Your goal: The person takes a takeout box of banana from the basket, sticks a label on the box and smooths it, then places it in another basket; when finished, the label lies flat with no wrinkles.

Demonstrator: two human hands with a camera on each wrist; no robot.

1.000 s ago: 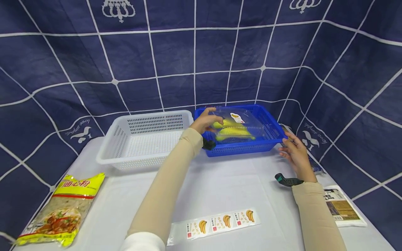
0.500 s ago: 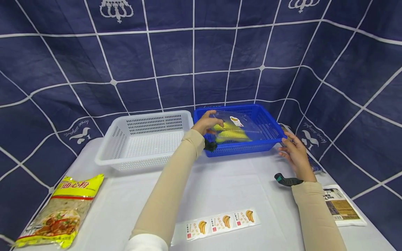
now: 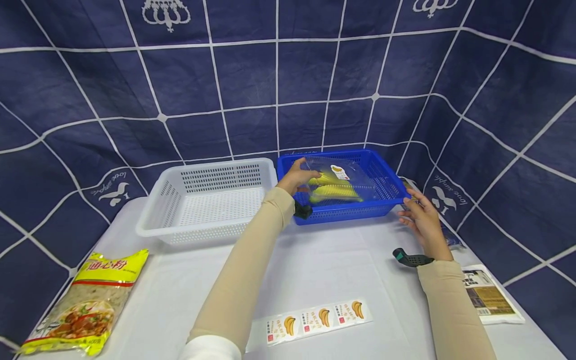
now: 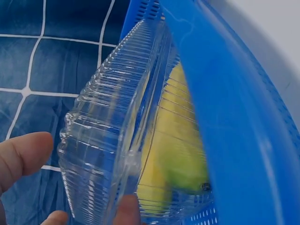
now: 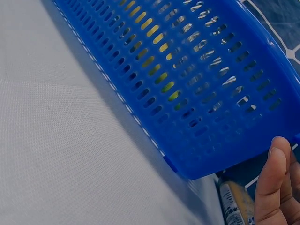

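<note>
A clear plastic clamshell box point(image 3: 360, 182) with yellow-green fruit point(image 3: 335, 192) inside and a banana label on its lid sits tilted in the blue basket point(image 3: 346, 215). My left hand point(image 3: 294, 177) grips the box's left end; in the left wrist view, one fingertip point(image 4: 126, 213) touches the lid's edge and another digit point(image 4: 28, 154) stands slightly off it. At the basket's front right corner, my right hand point(image 3: 423, 217) pinches the rim with bent fingers. Part of that contact falls outside the right wrist view.
A white basket point(image 3: 153, 232) stands left of the blue one. A yellow-topped food bag point(image 3: 85, 305) lies at the front left. Near the front edge lies a strip of banana labels point(image 3: 315, 322). Flat packages point(image 3: 488, 295) lie beyond my right forearm. A blue cloth hangs behind.
The clamshell box has come down a little inside the blue basket, my left hand staying at its left end. My right hand keeps its place on the corner.
</note>
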